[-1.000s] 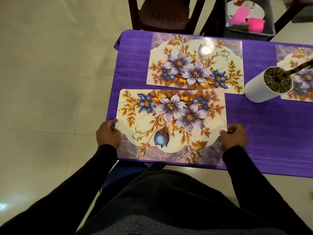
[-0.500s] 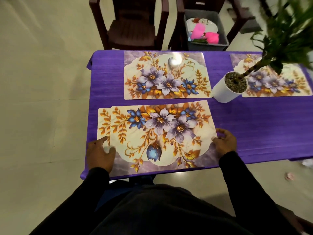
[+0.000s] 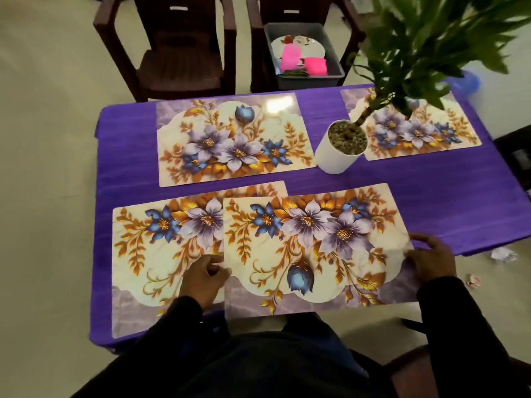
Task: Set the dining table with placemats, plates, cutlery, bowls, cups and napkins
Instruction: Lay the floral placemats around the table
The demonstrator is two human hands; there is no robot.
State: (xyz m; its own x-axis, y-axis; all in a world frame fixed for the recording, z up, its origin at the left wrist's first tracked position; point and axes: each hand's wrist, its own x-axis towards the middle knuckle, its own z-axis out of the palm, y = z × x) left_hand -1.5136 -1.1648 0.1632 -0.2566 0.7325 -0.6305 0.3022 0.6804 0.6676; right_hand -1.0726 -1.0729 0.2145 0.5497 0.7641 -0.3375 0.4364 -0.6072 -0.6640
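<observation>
On the purple-clothed counter point(image 3: 120, 179), a flowered placemat point(image 3: 161, 254) is laid at the near left corner. Its right part is covered by a second, upper placemat point(image 3: 316, 248), which overhangs the near edge. The left edge of that upper placemat is pinched by the left hand point(image 3: 202, 278), fingers curled in a closed grip. Beyond, a third placemat point(image 3: 232, 139) is laid flat along the far side, in front of a dark chair point(image 3: 175, 50). On a second chair a grey tub point(image 3: 304, 53) with a plate and pink items is seen. A white potted plant point(image 3: 342, 147) is stood between the third placemat and a fourth placemat point(image 3: 416, 130). The upper placemat's right edge is held by the right hand point(image 3: 431, 261), its grip curled round that edge.
</observation>
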